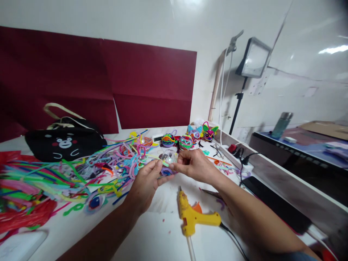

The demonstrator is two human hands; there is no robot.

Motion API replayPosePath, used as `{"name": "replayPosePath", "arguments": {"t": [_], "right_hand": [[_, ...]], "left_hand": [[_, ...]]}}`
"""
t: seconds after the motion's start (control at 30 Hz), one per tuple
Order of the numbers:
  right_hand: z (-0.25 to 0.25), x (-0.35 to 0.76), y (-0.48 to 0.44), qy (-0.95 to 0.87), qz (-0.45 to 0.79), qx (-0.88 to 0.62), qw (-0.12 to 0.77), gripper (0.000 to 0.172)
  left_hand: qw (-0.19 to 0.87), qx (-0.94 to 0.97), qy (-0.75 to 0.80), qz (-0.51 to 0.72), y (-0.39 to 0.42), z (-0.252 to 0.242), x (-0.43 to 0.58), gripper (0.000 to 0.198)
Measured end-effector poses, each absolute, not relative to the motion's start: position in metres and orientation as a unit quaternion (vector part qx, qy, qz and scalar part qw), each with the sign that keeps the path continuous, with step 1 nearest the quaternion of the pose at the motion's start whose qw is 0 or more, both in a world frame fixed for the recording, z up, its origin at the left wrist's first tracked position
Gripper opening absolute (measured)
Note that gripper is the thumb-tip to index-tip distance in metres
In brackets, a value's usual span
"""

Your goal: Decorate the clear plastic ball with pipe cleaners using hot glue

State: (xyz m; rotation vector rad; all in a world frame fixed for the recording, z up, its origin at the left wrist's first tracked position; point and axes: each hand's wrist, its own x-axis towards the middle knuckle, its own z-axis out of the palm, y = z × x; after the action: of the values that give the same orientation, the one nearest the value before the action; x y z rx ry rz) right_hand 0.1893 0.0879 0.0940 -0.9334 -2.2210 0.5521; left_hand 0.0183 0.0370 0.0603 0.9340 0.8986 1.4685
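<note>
My left hand (146, 183) and my right hand (193, 165) meet over the middle of the white table (152, 235), fingers pinched. Together they hold a small clear plastic ball (168, 158) with a light green pipe cleaner (159, 158) running across it. A purple loop of pipe cleaner (166, 172) hangs just under my fingers. A big tangle of coloured pipe cleaners (81, 170) lies to the left of my left hand.
A yellow glue gun (191, 215) lies near my forearms, its cord trailing right. Several finished pipe-cleaner balls and figures (190, 137) stand at the back. A black bear-face bag (63, 143), a power strip (240, 159), scissors (217, 148) and a lamp on a stand (252, 58) surround the spot.
</note>
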Motion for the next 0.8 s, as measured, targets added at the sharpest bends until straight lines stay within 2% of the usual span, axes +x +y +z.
{"name": "replayPosePath", "arguments": {"t": [0.47,0.8], "right_hand": [[0.0945,0.1887,0.0863,-0.843,0.217,-0.364,0.332,0.029],[0.0935,0.1865,0.0837,-0.847,0.205,-0.356,0.338,0.033]], "left_hand": [[0.563,0.410,0.342,0.631,0.0348,0.0614,0.0197,0.018],[0.552,0.400,0.351,0.642,0.0371,0.0612,0.0219,0.018]]}}
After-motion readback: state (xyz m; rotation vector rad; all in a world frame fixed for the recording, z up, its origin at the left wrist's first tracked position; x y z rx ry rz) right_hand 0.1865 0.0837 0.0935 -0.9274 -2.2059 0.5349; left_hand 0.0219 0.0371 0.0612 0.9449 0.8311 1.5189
